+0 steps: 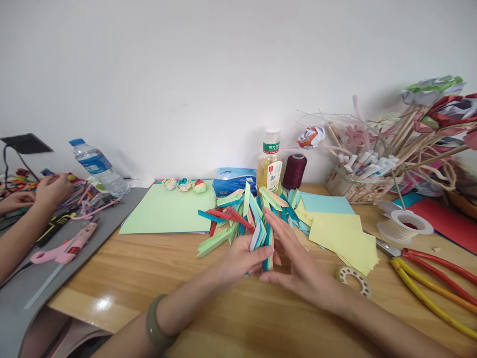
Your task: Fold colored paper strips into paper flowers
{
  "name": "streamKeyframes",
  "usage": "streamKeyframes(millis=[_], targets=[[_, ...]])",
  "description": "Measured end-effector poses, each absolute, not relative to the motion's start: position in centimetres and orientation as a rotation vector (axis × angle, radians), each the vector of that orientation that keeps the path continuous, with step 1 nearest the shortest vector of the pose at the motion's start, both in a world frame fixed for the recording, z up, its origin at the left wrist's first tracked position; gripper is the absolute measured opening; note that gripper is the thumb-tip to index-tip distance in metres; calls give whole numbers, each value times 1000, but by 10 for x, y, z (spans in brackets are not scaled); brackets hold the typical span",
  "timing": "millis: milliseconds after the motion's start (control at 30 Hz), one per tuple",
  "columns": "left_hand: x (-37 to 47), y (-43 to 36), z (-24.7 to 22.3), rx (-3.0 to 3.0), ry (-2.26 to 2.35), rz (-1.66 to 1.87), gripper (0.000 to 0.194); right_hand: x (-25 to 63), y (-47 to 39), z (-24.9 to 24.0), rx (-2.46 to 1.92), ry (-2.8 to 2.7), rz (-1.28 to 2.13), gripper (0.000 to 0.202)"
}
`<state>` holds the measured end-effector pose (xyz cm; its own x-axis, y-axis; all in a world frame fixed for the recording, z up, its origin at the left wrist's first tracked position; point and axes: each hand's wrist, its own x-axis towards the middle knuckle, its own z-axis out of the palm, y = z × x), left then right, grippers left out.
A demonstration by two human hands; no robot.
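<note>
My left hand (236, 261) is closed around a bundle of folded paper strips (258, 237) in white, blue and cream, its thumb across the front. My right hand (298, 261) takes the bundle's right side, with long fingers along its edge and the thumb low near the bottom. Parts of the bundle are hidden behind my fingers. Just beyond my hands lies a loose heap of folded paper strips (219, 243) in green, red, blue and cream.
A green paper sheet (167, 211), tissue pack (234, 181), drink bottle (270, 164) and thread spool (294, 171) stand or lie behind. At right are yellow papers (335, 238), a tape roll (354, 281) and pliers (421, 271). Another person's hands (52, 191) work at left near a glue gun (70, 243).
</note>
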<state>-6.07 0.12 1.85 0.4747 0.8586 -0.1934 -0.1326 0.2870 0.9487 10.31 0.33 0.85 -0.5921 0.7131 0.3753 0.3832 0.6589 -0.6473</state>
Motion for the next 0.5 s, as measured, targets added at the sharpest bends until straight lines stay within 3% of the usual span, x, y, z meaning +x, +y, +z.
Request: streamKeyframes(millis=[167, 267, 500], targets=[[-60, 0, 16, 1170, 880, 741, 47, 101, 5, 3, -876, -2326, 438, 97], [-58, -1, 16, 1150, 887, 747, 46, 102, 3, 5, -890, -2313, 559, 95], [-57, -2, 22, 1052, 842, 736, 41, 108, 4, 17, -987, -1835, 892, 48]])
